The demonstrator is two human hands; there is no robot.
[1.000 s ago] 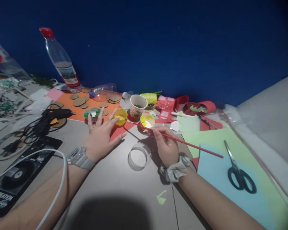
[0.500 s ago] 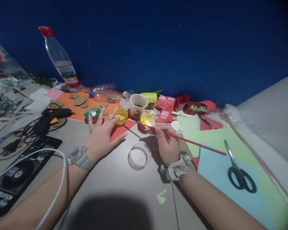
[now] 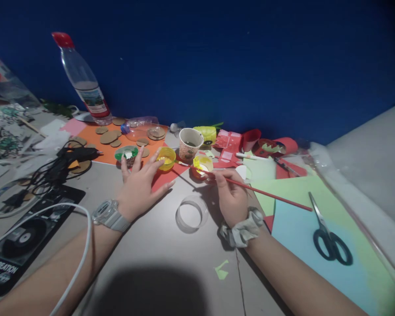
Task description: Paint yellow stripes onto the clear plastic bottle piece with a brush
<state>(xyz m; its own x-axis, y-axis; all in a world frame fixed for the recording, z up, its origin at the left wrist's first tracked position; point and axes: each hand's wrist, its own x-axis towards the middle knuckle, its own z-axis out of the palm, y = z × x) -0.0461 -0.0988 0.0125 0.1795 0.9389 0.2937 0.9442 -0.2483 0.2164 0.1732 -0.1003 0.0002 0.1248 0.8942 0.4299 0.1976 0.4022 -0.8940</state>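
My right hand [image 3: 232,197] is closed around a red-handled paintbrush [image 3: 266,192], its tip pointing left at a small yellow cup [image 3: 166,159]. Below the brush's front end sits a round tub with yellow paint [image 3: 203,165]. My left hand [image 3: 141,186] lies with fingers spread, its fingertips near the yellow cup and a round piece with a green top [image 3: 126,153]. Whether those fingertips touch either one, I cannot tell. Behind the tub stands a patterned paper cup [image 3: 188,151] holding dark liquid. A clear plastic ring [image 3: 191,214] lies between my hands.
Scissors [image 3: 329,239] lie on blue and green paper at the right. A red-capped bottle [image 3: 85,83] stands at the back left, near cardboard discs [image 3: 108,137]. A glue gun [image 3: 79,152] with tangled cable is at the left. A white cable [image 3: 85,245] crosses my left forearm.
The brush and my right hand have shifted very slightly to the right. My left hand keeps its place and spread fingers.
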